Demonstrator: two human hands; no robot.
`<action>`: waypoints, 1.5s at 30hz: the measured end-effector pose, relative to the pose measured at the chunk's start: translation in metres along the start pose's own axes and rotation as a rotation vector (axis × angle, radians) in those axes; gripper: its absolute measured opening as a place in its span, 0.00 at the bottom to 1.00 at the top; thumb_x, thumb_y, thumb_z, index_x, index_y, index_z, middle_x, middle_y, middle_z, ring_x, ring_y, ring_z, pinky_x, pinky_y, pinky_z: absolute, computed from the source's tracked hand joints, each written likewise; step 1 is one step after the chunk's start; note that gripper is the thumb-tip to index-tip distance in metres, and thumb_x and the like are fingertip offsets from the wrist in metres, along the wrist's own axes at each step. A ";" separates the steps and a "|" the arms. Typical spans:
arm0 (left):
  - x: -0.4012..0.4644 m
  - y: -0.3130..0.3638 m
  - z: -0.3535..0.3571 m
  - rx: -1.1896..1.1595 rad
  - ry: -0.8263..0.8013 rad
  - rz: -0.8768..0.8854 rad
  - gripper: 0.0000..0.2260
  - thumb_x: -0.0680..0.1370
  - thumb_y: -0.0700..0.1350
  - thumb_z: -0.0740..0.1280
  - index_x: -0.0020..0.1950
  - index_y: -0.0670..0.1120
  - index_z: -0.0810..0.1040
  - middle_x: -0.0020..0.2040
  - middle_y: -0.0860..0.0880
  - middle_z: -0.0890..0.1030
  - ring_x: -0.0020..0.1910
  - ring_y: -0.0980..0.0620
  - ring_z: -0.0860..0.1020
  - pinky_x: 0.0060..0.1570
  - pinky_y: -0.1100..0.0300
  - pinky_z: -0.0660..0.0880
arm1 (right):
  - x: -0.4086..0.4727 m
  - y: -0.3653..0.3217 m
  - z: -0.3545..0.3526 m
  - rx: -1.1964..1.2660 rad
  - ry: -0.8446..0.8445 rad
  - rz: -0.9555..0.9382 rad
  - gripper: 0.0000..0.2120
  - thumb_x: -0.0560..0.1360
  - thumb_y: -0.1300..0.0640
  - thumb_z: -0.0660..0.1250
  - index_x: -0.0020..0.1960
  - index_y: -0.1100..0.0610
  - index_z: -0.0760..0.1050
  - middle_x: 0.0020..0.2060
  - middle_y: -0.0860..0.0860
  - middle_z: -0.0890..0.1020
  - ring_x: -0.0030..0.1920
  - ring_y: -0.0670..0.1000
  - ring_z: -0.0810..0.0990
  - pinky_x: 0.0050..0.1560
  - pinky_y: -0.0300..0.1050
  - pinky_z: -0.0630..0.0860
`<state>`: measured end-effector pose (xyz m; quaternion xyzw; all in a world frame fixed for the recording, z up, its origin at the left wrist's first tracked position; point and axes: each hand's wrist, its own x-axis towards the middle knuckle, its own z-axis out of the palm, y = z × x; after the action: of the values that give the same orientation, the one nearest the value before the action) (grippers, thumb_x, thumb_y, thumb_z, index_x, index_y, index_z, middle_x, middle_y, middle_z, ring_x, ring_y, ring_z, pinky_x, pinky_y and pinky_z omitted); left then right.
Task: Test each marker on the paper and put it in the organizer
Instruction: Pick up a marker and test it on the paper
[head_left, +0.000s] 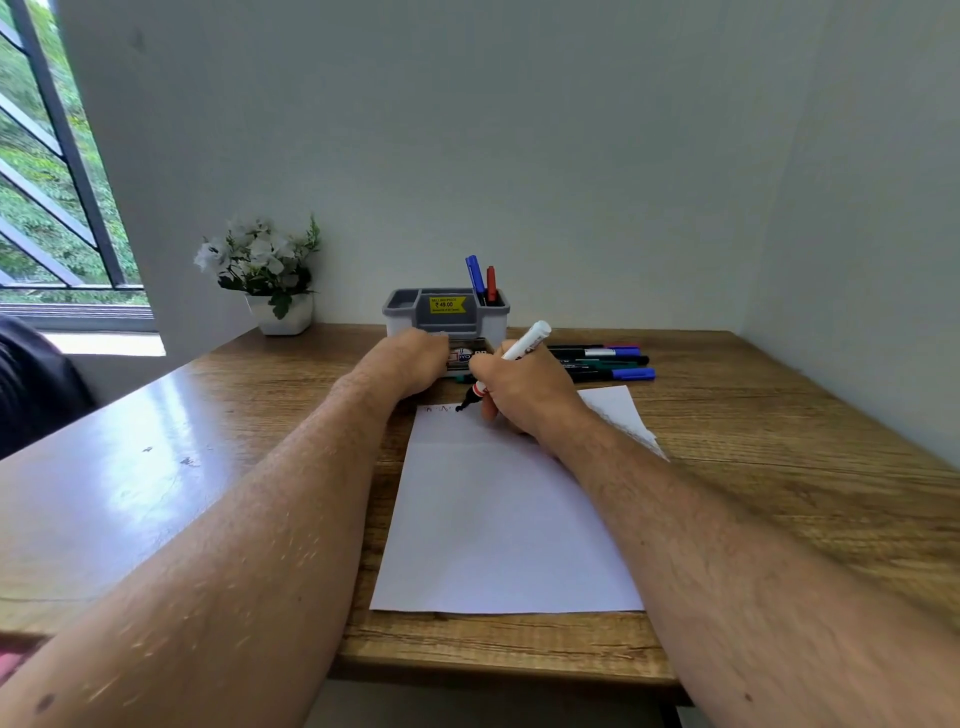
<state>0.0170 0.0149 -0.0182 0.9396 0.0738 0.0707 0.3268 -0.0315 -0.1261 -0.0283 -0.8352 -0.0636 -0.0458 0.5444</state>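
Your right hand (511, 395) grips the white marker (511, 358), scribbling on paper (498, 519); next, cap it, then organizer (447, 309). Left hand's (410, 358) grip: cannot tell.

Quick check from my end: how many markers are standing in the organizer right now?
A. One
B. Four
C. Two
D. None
C. Two markers stand upright in the right-hand compartment of the organizer: a blue marker and a red marker beside it, while the right hand holds a white-bodied marker with its black tip on the paper.
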 end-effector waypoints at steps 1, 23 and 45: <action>-0.002 0.001 -0.002 -0.081 -0.006 -0.011 0.16 0.80 0.49 0.53 0.51 0.44 0.79 0.46 0.43 0.77 0.45 0.46 0.74 0.50 0.51 0.71 | 0.000 0.000 0.000 0.003 0.006 0.006 0.09 0.76 0.49 0.65 0.45 0.56 0.74 0.33 0.50 0.79 0.18 0.39 0.71 0.17 0.29 0.63; -0.015 0.012 -0.019 -1.327 -0.020 0.143 0.14 0.79 0.35 0.55 0.57 0.43 0.79 0.46 0.46 0.84 0.31 0.56 0.72 0.30 0.63 0.68 | 0.004 -0.010 -0.017 0.742 0.079 -0.141 0.06 0.76 0.64 0.68 0.43 0.54 0.76 0.34 0.55 0.80 0.23 0.47 0.72 0.22 0.35 0.64; -0.022 0.016 -0.016 -1.450 -0.075 0.157 0.13 0.81 0.34 0.57 0.55 0.38 0.81 0.52 0.40 0.79 0.44 0.50 0.79 0.40 0.64 0.80 | 0.007 -0.010 -0.014 0.839 0.058 -0.163 0.09 0.80 0.55 0.59 0.54 0.58 0.76 0.46 0.59 0.87 0.27 0.52 0.80 0.24 0.39 0.71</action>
<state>-0.0057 0.0084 0.0023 0.4912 -0.0703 0.0927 0.8632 -0.0264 -0.1345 -0.0122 -0.5319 -0.1273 -0.0825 0.8331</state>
